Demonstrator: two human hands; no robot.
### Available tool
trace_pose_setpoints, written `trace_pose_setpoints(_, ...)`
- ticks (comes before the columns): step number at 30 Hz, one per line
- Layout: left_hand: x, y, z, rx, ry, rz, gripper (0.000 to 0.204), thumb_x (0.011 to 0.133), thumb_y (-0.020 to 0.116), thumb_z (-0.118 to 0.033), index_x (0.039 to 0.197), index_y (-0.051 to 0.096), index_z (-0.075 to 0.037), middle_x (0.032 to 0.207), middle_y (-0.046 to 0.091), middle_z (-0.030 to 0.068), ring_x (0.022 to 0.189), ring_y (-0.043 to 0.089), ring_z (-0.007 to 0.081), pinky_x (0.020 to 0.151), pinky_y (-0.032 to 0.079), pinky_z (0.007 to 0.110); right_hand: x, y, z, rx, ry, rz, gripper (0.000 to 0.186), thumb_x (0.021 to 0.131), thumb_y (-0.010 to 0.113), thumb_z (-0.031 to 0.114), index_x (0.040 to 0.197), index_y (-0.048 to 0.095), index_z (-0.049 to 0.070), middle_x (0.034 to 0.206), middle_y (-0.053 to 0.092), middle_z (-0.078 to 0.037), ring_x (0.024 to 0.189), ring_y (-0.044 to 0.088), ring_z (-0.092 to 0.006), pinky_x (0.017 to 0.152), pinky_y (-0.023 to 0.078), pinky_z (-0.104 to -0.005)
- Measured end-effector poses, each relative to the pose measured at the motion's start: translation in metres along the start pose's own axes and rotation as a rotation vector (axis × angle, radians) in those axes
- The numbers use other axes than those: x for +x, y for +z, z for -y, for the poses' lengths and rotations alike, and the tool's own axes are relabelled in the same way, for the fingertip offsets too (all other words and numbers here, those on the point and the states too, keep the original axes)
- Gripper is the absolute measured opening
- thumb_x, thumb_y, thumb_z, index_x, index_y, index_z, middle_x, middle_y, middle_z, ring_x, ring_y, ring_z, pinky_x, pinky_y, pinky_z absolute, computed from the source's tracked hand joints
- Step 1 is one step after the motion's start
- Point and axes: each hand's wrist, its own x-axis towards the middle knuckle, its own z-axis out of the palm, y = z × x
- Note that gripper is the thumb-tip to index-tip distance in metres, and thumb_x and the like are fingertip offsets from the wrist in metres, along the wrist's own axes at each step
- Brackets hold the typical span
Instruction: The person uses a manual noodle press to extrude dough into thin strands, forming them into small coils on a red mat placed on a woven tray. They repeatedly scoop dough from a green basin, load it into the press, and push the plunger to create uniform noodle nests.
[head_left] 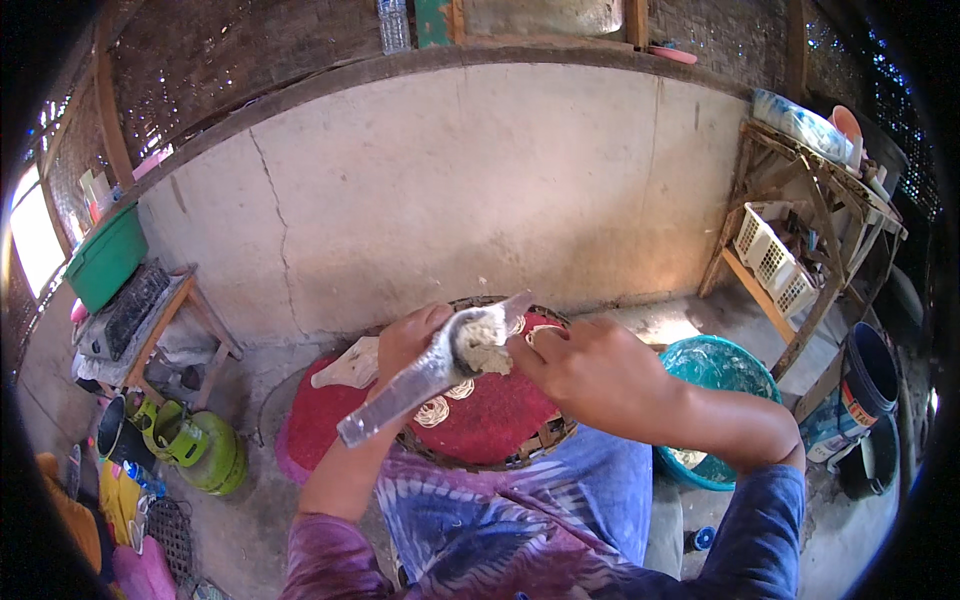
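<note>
Above the red cloth (482,425), my left hand (408,335) clasps the tool (400,396), likely stiff metal, best held near its middle; my right hand (603,372) pinches its dough (484,350), probably soft, sticky.

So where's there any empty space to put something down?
There's bare red cloth between the pale swirls and the woven rim on the right. Grey floor shows between the green gas cylinder and the left sleeve. It's crowded over the cloth's far part, where the left hand, metal tool, dough and right hand bunch together.
</note>
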Motion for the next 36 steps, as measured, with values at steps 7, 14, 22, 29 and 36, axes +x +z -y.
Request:
trace_pose_setpoints(7,-0.003,-0.022,0.017,0.137,-0.109,-0.083,0.044,0.065,0.08,-0.027,0.103,0.063,-0.011,0.095,0.064,0.0091,0.084,0.065,0.0303,0.071,0.053,0.039,-0.021,-0.016,-0.019,-0.013,0.206,-0.059,0.031,0.075,0.058,0.014,0.105,0.063,0.009,0.077,0.06,-0.003,0.061,0.063,-0.0193,0.05,0.049,-0.0313)
trace_pose_setpoints(14,0.001,-0.006,-0.004,-0.047,-0.004,-0.055,0.049,0.062,0.081,-0.037,0.097,0.062,-0.009,0.087,0.063,0.0095,0.077,0.064,0.0302,0.066,0.053,0.038,-0.003,0.008,0.0,-0.006,0.045,-0.028,0.039,0.075,0.057,0.014,0.113,0.061,0.01,0.076,0.057,-0.003,0.062,0.062,-0.0175,0.049,0.048,-0.0323)
trace_pose_setpoints(22,-0.007,-0.004,0.022,0.136,-0.463,-0.093,0.038,0.071,0.077,-0.034,0.098,0.064,-0.01,0.093,0.066,0.0101,0.083,0.065,0.0299,0.071,0.052,0.04,-0.049,0.035,0.0,0.491,0.472,-0.034,0.039,0.078,0.06,0.008,0.117,0.062,0.011,0.079,0.064,-0.013,0.066,0.065,-0.0295,0.058,0.051,-0.0386)
trace_pose_setpoints(29,0.009,0.012,0.01,0.063,-0.192,-0.131,0.036,0.066,0.075,-0.022,0.098,0.061,-0.01,0.091,0.064,0.0114,0.083,0.063,0.0343,0.073,0.051,0.043,-0.036,0.121,0.057,1.124,0.743,-0.328,0.033,0.087,0.056,0.004,0.119,0.061,0.005,0.087,0.064,-0.022,0.072,0.062,-0.0277,0.065,0.05,-0.0389)
trace_pose_setpoints(36,-0.015,-0.004,0.022,0.091,-0.471,-0.02,0.046,0.07,0.072,-0.02,0.112,0.058,-0.005,0.103,0.066,0.0137,0.09,0.064,0.031,0.083,0.05,0.04,-0.153,0.132,0.015,1.145,0.989,-0.17,0.019,0.087,0.058,0.003,0.104,0.065,0.0,0.076,0.065,-0.017,0.068,0.062,-0.0179,0.064,0.048,-0.0323)
